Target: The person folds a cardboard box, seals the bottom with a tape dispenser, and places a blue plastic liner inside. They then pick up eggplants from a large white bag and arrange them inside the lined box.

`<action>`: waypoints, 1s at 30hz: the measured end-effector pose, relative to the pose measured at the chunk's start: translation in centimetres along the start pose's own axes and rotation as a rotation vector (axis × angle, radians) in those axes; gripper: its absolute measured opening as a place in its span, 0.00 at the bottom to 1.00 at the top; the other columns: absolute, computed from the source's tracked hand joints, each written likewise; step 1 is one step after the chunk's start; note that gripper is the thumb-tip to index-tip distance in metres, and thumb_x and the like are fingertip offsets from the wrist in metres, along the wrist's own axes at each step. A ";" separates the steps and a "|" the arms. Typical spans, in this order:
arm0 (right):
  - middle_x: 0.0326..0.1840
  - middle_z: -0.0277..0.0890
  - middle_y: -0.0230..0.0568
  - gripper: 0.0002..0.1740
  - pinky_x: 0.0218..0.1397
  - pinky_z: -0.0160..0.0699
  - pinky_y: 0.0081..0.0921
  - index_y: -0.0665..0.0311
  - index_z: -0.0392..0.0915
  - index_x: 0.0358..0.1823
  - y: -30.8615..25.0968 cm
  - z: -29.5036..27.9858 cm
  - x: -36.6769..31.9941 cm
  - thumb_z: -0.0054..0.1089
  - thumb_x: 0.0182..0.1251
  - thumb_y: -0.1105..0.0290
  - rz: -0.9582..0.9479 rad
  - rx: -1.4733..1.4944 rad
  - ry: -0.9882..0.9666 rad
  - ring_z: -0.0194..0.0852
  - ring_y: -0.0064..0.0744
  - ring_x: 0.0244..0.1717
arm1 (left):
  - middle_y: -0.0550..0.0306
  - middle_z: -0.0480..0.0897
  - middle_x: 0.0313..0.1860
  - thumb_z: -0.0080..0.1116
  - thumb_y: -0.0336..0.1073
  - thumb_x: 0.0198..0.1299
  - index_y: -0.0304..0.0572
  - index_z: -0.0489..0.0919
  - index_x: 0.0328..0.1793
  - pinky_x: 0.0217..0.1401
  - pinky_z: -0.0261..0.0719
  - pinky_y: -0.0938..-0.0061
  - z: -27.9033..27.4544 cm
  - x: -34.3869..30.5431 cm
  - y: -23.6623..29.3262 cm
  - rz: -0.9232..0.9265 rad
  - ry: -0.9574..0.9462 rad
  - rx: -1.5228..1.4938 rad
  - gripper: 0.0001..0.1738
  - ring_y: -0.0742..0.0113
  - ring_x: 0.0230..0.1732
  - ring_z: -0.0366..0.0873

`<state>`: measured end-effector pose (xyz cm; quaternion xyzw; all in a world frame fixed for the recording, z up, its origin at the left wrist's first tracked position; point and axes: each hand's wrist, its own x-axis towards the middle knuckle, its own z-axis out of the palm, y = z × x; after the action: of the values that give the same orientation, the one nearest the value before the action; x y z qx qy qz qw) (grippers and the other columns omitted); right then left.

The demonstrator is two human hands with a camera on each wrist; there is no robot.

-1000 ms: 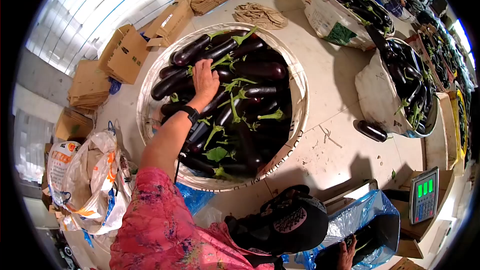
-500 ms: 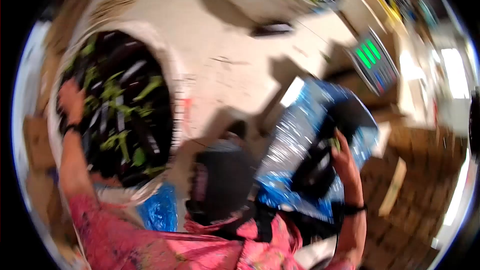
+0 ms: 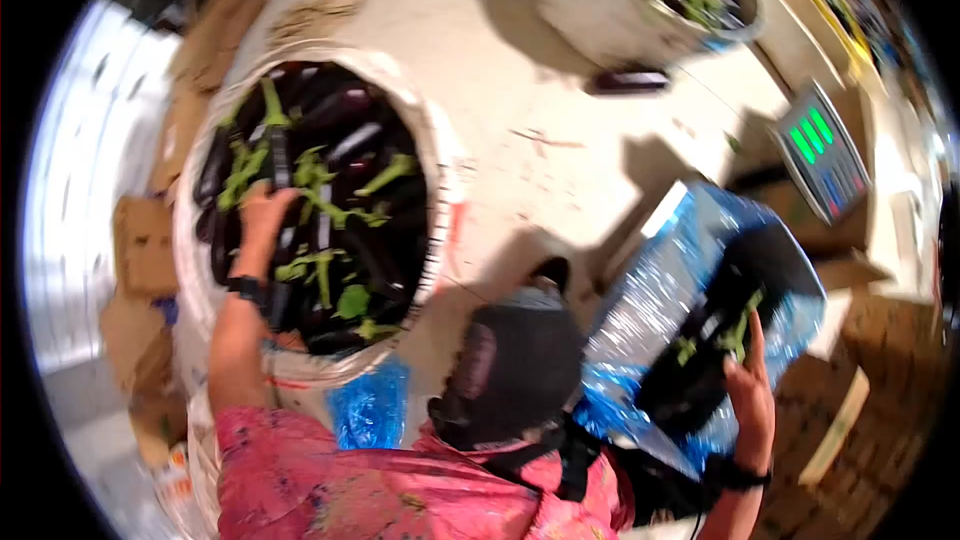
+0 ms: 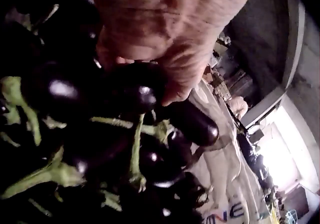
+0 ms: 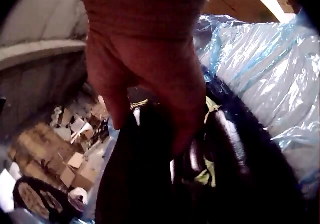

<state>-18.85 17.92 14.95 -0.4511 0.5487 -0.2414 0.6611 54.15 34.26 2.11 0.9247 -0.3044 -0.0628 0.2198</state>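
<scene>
In the head view, my left hand [image 3: 266,212] is down among the glossy dark eggplants [image 3: 350,145] of a big round white sack. The left wrist view has its thumb and fingers around one eggplant [image 4: 145,91], whose green stem points away from the palm. My right hand [image 3: 750,395] is over a box lined with clear blue plastic [image 3: 640,305]. Seen from the right wrist, its thumb and fingers straddle a dark eggplant [image 5: 137,164]. More eggplants [image 5: 232,149] lie beside that one in the lining, their lower parts in shadow.
A digital scale display [image 3: 822,152] with green digits stands beyond the lined box. Another white sack [image 3: 620,15] of eggplants is at the back, with a loose eggplant [image 3: 628,80] on the floor before it. Flattened cardboard [image 3: 870,410] lies at right; blue plastic [image 3: 370,405] sits by the near sack.
The head view has turned toward the right, bringing the lined box and right hand fully into view. My left hand has shifted from the sack's upper part toward its left middle.
</scene>
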 end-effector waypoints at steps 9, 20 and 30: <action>0.85 0.40 0.51 0.58 0.81 0.36 0.30 0.58 0.42 0.84 1.9 0.3 1.1 0.63 0.51 0.67 0.092 -0.137 0.017 0.39 0.43 0.83 | 0.39 0.65 0.67 0.68 0.39 0.52 0.39 0.64 0.72 0.65 0.65 0.44 3.3 -4.7 1.5 0.024 0.216 0.190 0.42 0.34 0.66 0.62; 0.85 0.41 0.47 0.55 0.79 0.45 0.29 0.56 0.44 0.84 1.6 1.7 1.0 0.60 0.52 0.71 0.050 -0.094 0.032 0.45 0.43 0.81 | 0.44 0.76 0.60 0.71 0.41 0.56 0.43 0.67 0.71 0.64 0.73 0.50 8.0 -0.2 7.7 0.267 -0.042 0.384 0.38 0.43 0.64 0.72; 0.78 0.53 0.46 0.53 0.73 0.57 0.28 0.57 0.43 0.84 1.4 1.5 0.9 0.59 0.55 0.67 0.109 -0.122 0.038 0.59 0.39 0.71 | 0.42 0.80 0.58 0.70 0.46 0.53 0.38 0.77 0.63 0.64 0.74 0.61 2.4 -1.9 7.9 0.249 -0.290 -0.162 0.33 0.47 0.61 0.77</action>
<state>-17.42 18.32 13.26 -0.4553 0.5987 -0.1797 0.6340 47.82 28.87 3.44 0.8406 -0.4388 -0.1918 0.2531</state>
